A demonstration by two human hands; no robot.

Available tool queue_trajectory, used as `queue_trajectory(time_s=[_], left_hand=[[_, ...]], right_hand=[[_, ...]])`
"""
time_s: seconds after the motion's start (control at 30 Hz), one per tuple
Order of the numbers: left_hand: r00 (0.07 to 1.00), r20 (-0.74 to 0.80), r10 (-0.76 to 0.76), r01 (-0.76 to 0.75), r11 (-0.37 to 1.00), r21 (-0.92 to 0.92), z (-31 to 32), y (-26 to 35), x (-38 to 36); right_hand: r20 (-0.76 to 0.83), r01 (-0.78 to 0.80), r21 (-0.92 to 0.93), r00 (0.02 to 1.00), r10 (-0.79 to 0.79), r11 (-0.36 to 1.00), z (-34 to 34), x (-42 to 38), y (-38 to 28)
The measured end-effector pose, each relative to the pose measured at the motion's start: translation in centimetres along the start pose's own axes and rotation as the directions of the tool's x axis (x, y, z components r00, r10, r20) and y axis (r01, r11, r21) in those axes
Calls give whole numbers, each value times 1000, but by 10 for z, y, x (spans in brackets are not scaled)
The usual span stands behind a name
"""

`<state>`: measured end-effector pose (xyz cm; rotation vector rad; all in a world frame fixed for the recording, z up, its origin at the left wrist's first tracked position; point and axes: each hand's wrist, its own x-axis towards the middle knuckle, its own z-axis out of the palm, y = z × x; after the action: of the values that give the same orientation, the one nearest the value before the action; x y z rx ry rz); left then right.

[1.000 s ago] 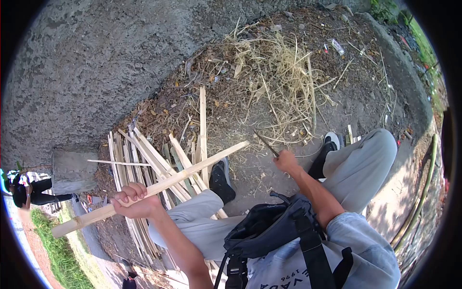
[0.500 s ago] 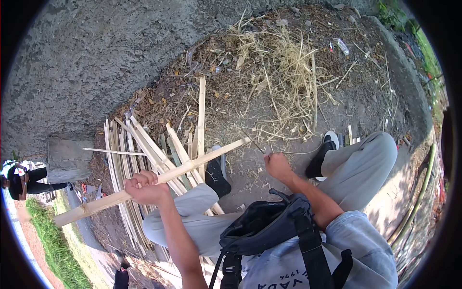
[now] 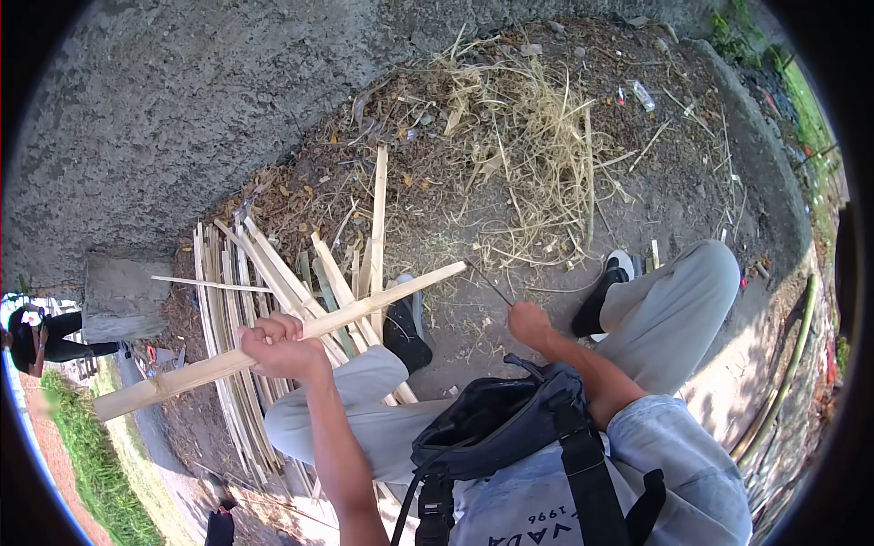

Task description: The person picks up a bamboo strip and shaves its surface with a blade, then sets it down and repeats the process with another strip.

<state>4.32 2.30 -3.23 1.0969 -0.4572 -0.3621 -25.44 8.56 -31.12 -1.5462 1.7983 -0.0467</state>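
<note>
My left hand (image 3: pixel 284 346) grips a long pale bamboo strip (image 3: pixel 382 298) near its middle, and the strip slants up to the right over my knee. My right hand (image 3: pixel 528 323) is closed around the handle of a thin dark knife (image 3: pixel 487 286). The blade points up and left, with its tip close to the strip's far end. I am sitting on the ground with grey trousers and black shoes (image 3: pixel 404 329), and a dark bag (image 3: pixel 496 419) hangs at my chest.
A pile of split bamboo strips (image 3: pixel 246 309) lies on the dirt left of my leg. Dry shavings and straw (image 3: pixel 528 136) cover the ground ahead. A concrete wall (image 3: pixel 182 109) runs along the top left. Another person (image 3: pixel 41 337) crouches at the far left edge.
My right hand swung the knife from the right in toward the strip's far end. My left hand slid a little further up the strip, which kept its slant.
</note>
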Motion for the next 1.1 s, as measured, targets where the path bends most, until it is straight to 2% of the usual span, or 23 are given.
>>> queue_trajectory(time_s=[0.07, 0.17, 0.27, 0.37, 0.47, 0.57, 0.67, 0.7, 0.77, 0.8, 0.87, 0.97, 1.03, 1.07, 1.1], left_hand=[[1000, 13, 2, -2, 1000, 1, -1, 0, 0], [1000, 17, -8, 9, 1000, -12, -3, 0, 1], [1000, -17, -6, 6, 1000, -1, -3, 0, -1], [1000, -9, 0, -1, 1000, -21, -5, -3, 1], [999, 39, 18, -16, 998, -53, -2, -3, -1], [999, 40, 19, -18, 999, -35, 5, 1, -9], [994, 109, 31, -23, 997, -77, 5, 0, -9], [993, 115, 36, -25, 995, -94, 4, 1, -11], [994, 99, 39, -30, 996, -86, 3, 2, -14], [996, 75, 43, -38, 997, -73, 6, 4, -15], [998, 48, 42, -40, 997, -59, 5, 1, -13], [999, 26, 24, -22, 998, -51, 1, -4, -8], [1000, 6, 7, -7, 999, -31, 6, 0, -10], [999, 28, 26, -25, 999, -32, 5, -1, -13], [997, 61, 50, -47, 998, -39, 5, -2, -13]], right_hand=[[-41, -27, 74, 999, 30, 997, -11, -1, -14], [-170, 24, 187, 985, 8, 982, -40, 6, -47], [-206, 46, 174, 979, -9, 984, -40, 4, -55], [16, 98, -154, 995, -96, 983, 40, 8, 26], [64, 45, -117, 997, -37, 992, 38, 14, 31], [6, 71, -171, 997, -71, 983, 43, 22, 31], [141, 7, -23, 990, -4, 1000, 27, 23, 15], [203, -101, 115, 976, 76, 988, 12, 27, 6], [371, -334, 352, 907, 198, 874, -10, 30, -11], [187, -198, 301, 971, 146, 933, -9, 36, -16], [-164, 44, 112, 986, -25, 993, -7, 38, -26], [-279, 159, 239, 956, -89, 958, -6, 11, -28], [-71, 30, 49, 997, -27, 998, 33, 7, 16], [24, -19, -53, 1000, 21, 998, 32, 2, 19], [43, -32, -50, 998, 34, 998, 31, 4, 18]])
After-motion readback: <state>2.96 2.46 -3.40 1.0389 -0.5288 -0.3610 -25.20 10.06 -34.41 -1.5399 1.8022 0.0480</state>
